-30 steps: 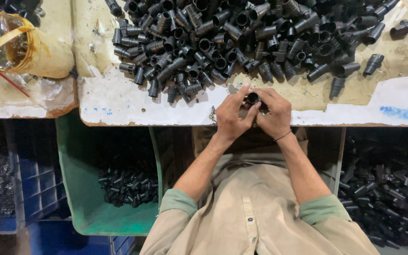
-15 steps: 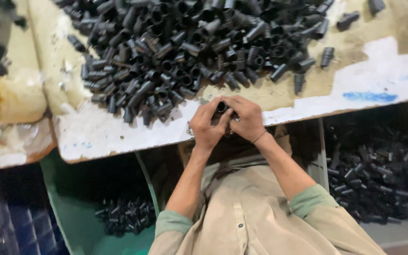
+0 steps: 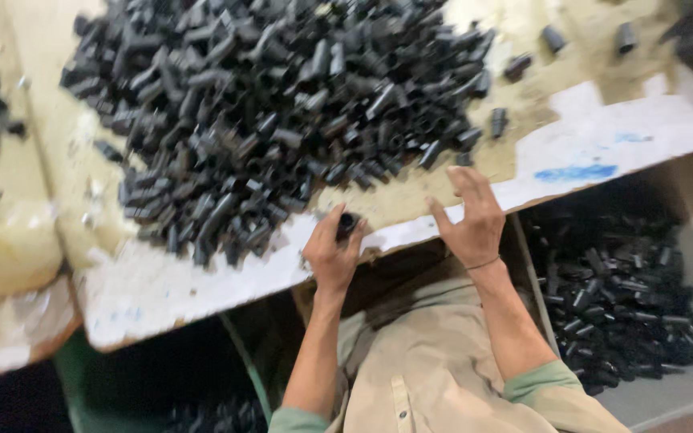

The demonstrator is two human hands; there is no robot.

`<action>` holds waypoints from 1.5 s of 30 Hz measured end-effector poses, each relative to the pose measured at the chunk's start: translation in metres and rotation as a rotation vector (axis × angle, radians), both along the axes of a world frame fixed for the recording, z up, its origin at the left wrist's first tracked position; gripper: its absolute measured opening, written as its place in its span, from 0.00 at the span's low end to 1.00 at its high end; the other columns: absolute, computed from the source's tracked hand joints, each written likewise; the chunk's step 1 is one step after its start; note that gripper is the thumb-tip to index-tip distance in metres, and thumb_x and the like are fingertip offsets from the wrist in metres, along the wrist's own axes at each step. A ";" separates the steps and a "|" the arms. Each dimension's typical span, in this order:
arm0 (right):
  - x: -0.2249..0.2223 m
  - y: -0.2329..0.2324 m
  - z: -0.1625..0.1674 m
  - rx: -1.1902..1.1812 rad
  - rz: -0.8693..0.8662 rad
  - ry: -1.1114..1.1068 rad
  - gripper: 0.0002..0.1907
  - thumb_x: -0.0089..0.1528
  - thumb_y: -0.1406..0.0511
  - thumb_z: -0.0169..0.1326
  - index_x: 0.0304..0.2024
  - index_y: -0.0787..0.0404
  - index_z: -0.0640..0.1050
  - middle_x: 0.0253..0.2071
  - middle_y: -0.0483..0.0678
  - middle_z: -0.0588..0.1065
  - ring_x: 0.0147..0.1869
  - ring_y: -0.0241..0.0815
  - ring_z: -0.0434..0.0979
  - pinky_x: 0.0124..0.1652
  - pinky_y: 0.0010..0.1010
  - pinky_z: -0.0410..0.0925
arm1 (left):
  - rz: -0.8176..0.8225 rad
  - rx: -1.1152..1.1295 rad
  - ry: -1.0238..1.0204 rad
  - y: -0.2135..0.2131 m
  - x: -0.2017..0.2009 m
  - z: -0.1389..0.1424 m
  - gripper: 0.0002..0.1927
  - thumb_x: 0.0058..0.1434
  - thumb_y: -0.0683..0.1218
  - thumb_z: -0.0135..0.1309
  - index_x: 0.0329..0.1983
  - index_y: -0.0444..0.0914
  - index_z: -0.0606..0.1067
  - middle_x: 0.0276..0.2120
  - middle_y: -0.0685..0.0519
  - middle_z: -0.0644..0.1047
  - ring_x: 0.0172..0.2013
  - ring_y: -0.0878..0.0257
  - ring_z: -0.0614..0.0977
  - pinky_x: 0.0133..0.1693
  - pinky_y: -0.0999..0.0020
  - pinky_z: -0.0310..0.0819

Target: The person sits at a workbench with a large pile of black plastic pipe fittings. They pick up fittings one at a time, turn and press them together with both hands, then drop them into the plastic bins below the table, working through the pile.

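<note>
I am keeping the left grip [image 3: 332, 252] closed around one small black tube piece [image 3: 347, 224], pinched between thumb and fingertips just at the near edge of the bench [image 3: 202, 281]. The right grip [image 3: 472, 216] is holding nothing; its fingers are spread open and hovering over the bench edge, well to the right of the held piece. In my judgement, doing this step well means pinching the piece across its round body, keeping it square to the fingertips, and working close over the bench so that a dropped piece is not rolling off the edge.

Ahead of the left grip, the heap of black tube pieces [image 3: 282, 120] is lying loose: short cylinders, hollow-ended, matte and rubber- or plastic-looking, some bent or branched. The bench top is looking worn, its pale coating chipped. Below and to the right of the right grip, a grey bin [image 3: 687, 393] is holding more such pieces.
</note>
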State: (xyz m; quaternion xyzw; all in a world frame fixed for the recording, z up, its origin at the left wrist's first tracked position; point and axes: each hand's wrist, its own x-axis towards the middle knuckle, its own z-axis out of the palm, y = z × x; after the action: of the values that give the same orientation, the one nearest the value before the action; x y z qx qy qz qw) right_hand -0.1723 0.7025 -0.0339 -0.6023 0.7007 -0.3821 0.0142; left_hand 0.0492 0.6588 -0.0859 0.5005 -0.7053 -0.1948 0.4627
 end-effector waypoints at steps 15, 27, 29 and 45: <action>-0.005 -0.022 0.019 0.068 -0.120 -0.338 0.19 0.56 0.63 0.65 0.48 0.59 0.76 0.48 0.50 0.78 0.46 0.48 0.81 0.42 0.38 0.74 | -0.045 -0.023 -0.036 0.000 -0.012 0.018 0.22 0.57 0.44 0.68 0.53 0.36 0.78 0.42 0.44 0.82 0.40 0.51 0.85 0.41 0.62 0.79; 0.088 -0.032 0.034 -0.181 0.406 -0.101 0.07 0.60 0.67 0.62 0.40 0.60 0.80 0.48 0.50 0.76 0.51 0.54 0.78 0.46 0.38 0.72 | -0.088 0.012 -0.078 0.001 0.000 -0.007 0.10 0.55 0.40 0.64 0.38 0.35 0.76 0.30 0.46 0.77 0.31 0.48 0.80 0.33 0.60 0.73; 0.084 -0.031 0.035 -0.193 0.396 -0.084 0.07 0.59 0.67 0.62 0.39 0.60 0.79 0.47 0.49 0.76 0.51 0.53 0.77 0.47 0.39 0.72 | -0.080 0.031 -0.095 0.000 -0.001 -0.008 0.11 0.53 0.41 0.65 0.36 0.35 0.75 0.28 0.45 0.76 0.29 0.48 0.79 0.31 0.59 0.71; 0.059 -0.019 0.054 -0.106 0.391 -0.057 0.07 0.57 0.67 0.60 0.37 0.62 0.77 0.47 0.52 0.74 0.51 0.54 0.76 0.48 0.41 0.70 | -0.051 -0.008 -0.019 0.000 -0.007 0.014 0.19 0.53 0.39 0.63 0.49 0.34 0.78 0.40 0.44 0.82 0.38 0.50 0.85 0.39 0.62 0.79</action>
State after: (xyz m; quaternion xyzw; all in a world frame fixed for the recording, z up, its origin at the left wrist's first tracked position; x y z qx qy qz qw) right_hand -0.1138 0.6838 0.0200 -0.7158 0.5487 -0.4251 0.0762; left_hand 0.0420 0.6590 -0.0716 0.4823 -0.7231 -0.1988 0.4528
